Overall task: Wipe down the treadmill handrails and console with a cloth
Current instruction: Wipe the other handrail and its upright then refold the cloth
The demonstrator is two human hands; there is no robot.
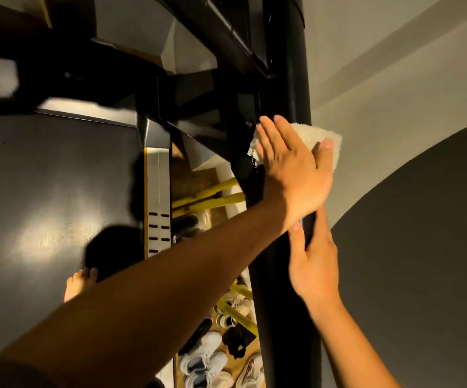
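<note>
The treadmill's thick black handrail runs from the top of the head view down its right side. My left hand reaches across and presses a cream cloth flat against the rail, fingers straight and thumb lying over the cloth's right part. Just below it, my right hand holds the same rail, thumb on the near face and fingers curled round the far side. The dark underside of the console frame crosses the top; its face is hidden.
The black treadmill belt with its grey side strip fills the left, and a bare foot stands on it. Several shoes and yellow bars lie on the floor between deck and rail. A wall stands close on the right.
</note>
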